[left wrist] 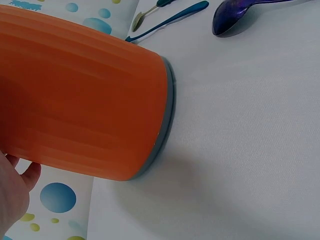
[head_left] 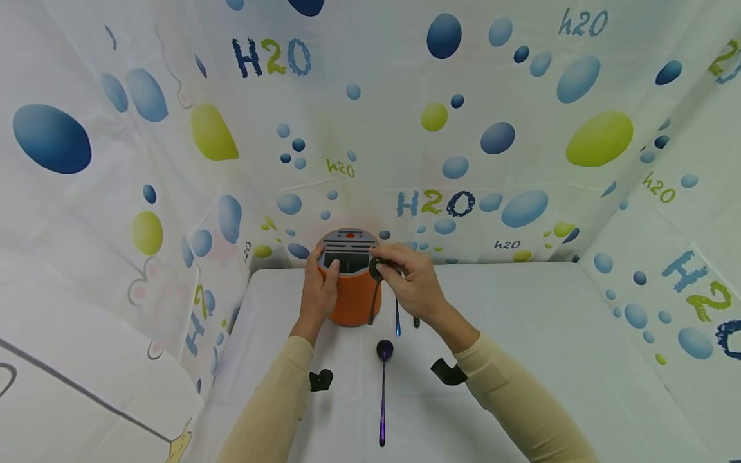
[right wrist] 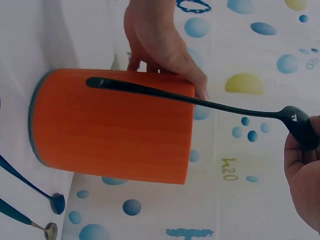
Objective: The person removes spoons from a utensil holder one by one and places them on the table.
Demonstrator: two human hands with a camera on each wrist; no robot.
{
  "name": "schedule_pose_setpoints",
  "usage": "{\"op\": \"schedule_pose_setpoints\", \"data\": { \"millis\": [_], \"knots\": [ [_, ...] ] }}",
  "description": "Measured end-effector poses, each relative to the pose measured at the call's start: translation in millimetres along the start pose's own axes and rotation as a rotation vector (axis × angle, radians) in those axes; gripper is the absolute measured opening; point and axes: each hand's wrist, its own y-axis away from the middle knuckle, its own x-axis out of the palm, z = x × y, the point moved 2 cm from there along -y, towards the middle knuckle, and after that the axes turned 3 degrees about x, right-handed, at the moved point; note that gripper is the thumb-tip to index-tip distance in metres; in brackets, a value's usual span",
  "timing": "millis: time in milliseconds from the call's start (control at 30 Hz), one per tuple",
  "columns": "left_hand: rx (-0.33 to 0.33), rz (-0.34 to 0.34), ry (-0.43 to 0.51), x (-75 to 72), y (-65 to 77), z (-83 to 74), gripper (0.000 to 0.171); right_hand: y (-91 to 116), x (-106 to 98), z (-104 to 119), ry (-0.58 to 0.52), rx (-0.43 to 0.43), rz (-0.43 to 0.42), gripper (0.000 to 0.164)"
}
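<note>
My left hand grips the upper left side of an orange utensil holder, its thumb over the rim. The holder has a grey slotted top and a grey base ring, plain in the left wrist view. My right hand pinches a dark spoon by its bowl. That spoon's handle points down and passes in front of the holder's right side, outside the slots. Behind my right hand, a blue long-handled spoon and a teal-handled spoon lie on the table, partly hidden in the head view.
A purple spoon lies nearer on the white-covered table, its bowl toward the holder. A patterned cloth hangs behind and at both sides. Dark wrist-mounted pieces stick out beside my sleeves.
</note>
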Motion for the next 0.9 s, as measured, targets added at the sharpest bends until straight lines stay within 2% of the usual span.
{"op": "schedule_pose_setpoints", "data": {
  "millis": [200,400,767,900],
  "knots": [
    [-0.005,-0.002,-0.004,0.5,0.2,-0.2,0.063,10.6,-1.5,-7.0,0.02,0.03,-0.008,0.03],
    [-0.018,0.0,-0.018,0.6,0.4,0.0,0.063,23.7,-3.6,-18.2,0.014,0.106,-0.02,0.029],
    [-0.033,0.007,-0.013,1.1,0.6,-1.2,0.063,34.8,-6.1,-26.2,0.014,0.223,-0.015,0.031],
    [-0.031,0.004,-0.014,0.7,0.7,-1.6,0.063,37.7,-6.3,-29.2,0.029,0.239,-0.013,0.031]
  ]
}}
